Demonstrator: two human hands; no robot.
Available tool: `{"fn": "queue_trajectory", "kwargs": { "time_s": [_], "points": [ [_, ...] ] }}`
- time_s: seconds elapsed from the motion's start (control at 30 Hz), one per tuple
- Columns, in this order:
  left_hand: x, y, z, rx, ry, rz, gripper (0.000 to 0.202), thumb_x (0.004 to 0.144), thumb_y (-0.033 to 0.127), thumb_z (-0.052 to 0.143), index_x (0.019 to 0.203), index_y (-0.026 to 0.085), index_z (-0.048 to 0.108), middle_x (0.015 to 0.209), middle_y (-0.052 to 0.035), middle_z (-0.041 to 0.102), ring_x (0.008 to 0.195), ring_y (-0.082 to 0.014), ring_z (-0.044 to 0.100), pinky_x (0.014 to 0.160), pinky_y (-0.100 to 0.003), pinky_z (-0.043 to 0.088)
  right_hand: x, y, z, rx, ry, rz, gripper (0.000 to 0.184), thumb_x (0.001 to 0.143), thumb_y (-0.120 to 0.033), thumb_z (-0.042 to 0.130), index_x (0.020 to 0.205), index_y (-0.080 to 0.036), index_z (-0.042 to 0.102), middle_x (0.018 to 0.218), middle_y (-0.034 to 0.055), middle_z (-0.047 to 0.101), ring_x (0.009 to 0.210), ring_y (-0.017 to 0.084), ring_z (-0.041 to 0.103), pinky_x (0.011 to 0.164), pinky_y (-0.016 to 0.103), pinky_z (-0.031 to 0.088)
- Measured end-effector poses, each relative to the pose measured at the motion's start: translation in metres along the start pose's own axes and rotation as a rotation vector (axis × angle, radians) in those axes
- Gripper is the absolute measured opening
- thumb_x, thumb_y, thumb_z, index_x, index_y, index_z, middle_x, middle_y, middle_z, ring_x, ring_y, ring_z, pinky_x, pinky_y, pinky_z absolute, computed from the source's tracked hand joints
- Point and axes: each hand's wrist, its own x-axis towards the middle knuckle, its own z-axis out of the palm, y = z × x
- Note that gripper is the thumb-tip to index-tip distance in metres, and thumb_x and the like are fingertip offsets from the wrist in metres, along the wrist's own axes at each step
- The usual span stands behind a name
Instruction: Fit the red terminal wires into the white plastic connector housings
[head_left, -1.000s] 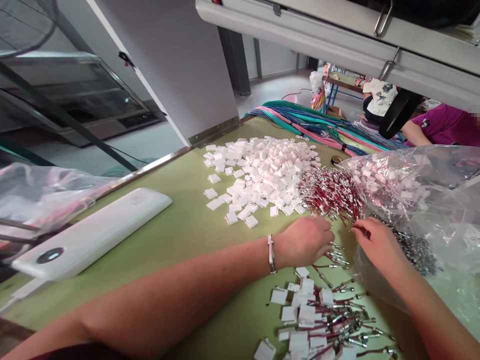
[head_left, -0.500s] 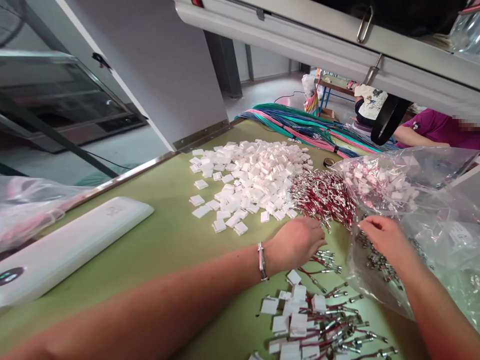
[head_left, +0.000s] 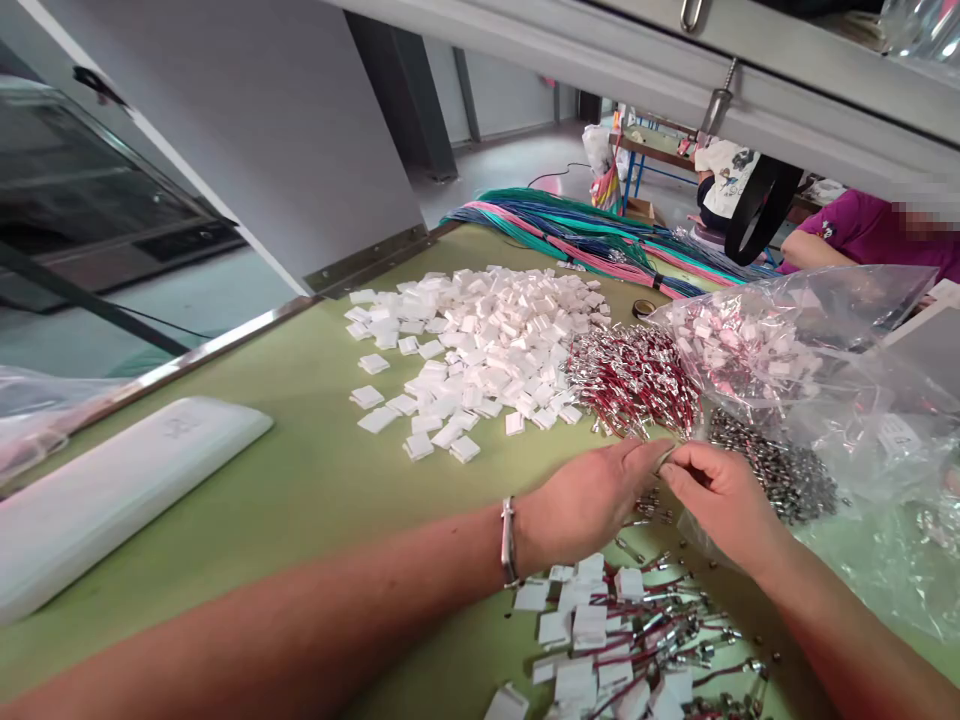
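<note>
My left hand [head_left: 592, 505] is closed, palm down; several metal wire ends [head_left: 654, 506] show just below its fingers, seemingly from short red wires in its grip. Thumb and forefinger of my right hand [head_left: 724, 500] are pinched together, touching my left fingertips; the small item between them is hidden. Beyond both hands lies a pile of short red wires [head_left: 634, 380] with shiny metal ends. Below them, white connector housings [head_left: 589, 625] with red wires and metal tips lie in a loose bunch. Small dark metal parts [head_left: 780, 465] are heaped to the right of my right hand.
A big heap of white housings [head_left: 495, 340] covers the table's middle. Clear plastic bags [head_left: 855, 400] lie at right, one holding white pieces. Bundled coloured cables [head_left: 555, 235], a tape roll [head_left: 643, 308] and a long white case [head_left: 127, 490] are around. A person in purple [head_left: 862, 225] sits beyond.
My right hand has left the plastic bag's edge and moved left to meet my left hand. The dark metal parts are now more exposed. The view has shifted slightly.
</note>
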Motion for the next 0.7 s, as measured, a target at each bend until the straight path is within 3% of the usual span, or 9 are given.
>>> {"fn": "queue_trajectory", "kwargs": {
  "time_s": [0.07,0.13,0.23,0.37,0.47,0.57,0.7],
  "points": [
    [0.002,-0.003,-0.001,-0.066,-0.034,-0.102,0.027,0.093,0.018,0.035,0.104,0.015,0.059,0.078,-0.003,0.062,0.065,-0.0112,0.055,0.061,-0.024,0.047,0.0,0.006,-0.009,-0.067,0.002,-0.023,0.027,0.089,-0.032,0.047,0.073,-0.02,0.065,0.067,-0.0004,0.059,0.063,0.013,0.052,0.06,0.027,0.042],
    [0.006,-0.009,-0.006,-0.109,0.044,-0.161,0.029,0.096,0.026,0.035,0.088,0.016,0.061,0.073,-0.0011,0.061,0.064,-0.01,0.053,0.061,-0.023,0.045,0.0,0.018,-0.023,-0.225,0.043,-0.031,0.027,0.09,-0.03,0.045,0.078,-0.022,0.067,0.073,0.0012,0.062,0.062,0.013,0.054,0.059,0.027,0.042],
    [0.011,-0.019,-0.012,-0.167,0.191,-0.217,0.029,0.094,0.028,0.039,0.077,0.016,0.059,0.068,0.0005,0.058,0.062,-0.0091,0.051,0.06,-0.022,0.043,-0.003,0.045,-0.04,-0.633,0.088,-0.054,0.018,0.084,-0.027,0.052,0.079,-0.024,0.069,0.08,0.0033,0.063,0.055,0.013,0.051,0.05,0.029,0.036],
    [0.015,-0.028,-0.012,-0.247,0.304,-0.272,0.027,0.092,0.027,0.041,0.076,0.015,0.06,0.071,-0.0003,0.06,0.065,-0.0092,0.052,0.063,-0.023,0.045,-0.008,0.075,-0.034,-0.932,0.111,-0.175,0.019,0.084,-0.024,0.05,0.075,-0.022,0.067,0.077,0.0059,0.06,0.062,0.017,0.055,0.049,0.03,0.034],
    [0.015,-0.032,-0.01,-0.277,0.305,-0.311,0.027,0.091,0.029,0.043,0.077,0.015,0.061,0.073,-0.0012,0.061,0.067,-0.0095,0.053,0.065,-0.023,0.045,-0.007,0.082,-0.024,-1.036,0.125,-0.246,0.026,0.087,-0.02,0.044,0.071,-0.02,0.064,0.075,0.0072,0.06,0.068,0.019,0.056,0.053,0.03,0.037],
    [0.015,-0.031,-0.009,-0.296,0.235,-0.335,0.026,0.091,0.028,0.044,0.077,0.015,0.061,0.073,-0.0007,0.061,0.066,-0.0092,0.053,0.064,-0.023,0.044,-0.003,0.08,-0.028,-1.01,0.178,-0.221,0.025,0.087,-0.022,0.044,0.069,-0.02,0.062,0.074,0.0065,0.061,0.063,0.017,0.055,0.053,0.031,0.038],
    [0.014,-0.024,-0.008,-0.385,0.085,-0.319,0.024,0.089,0.029,0.047,0.081,0.014,0.063,0.069,0.0009,0.059,0.062,-0.008,0.049,0.06,-0.021,0.043,-0.002,0.061,-0.036,-0.587,0.248,-0.073,0.013,0.084,-0.027,0.051,0.078,-0.023,0.061,0.069,0.002,0.064,0.053,0.014,0.054,0.051,0.029,0.042]
  ]
}}
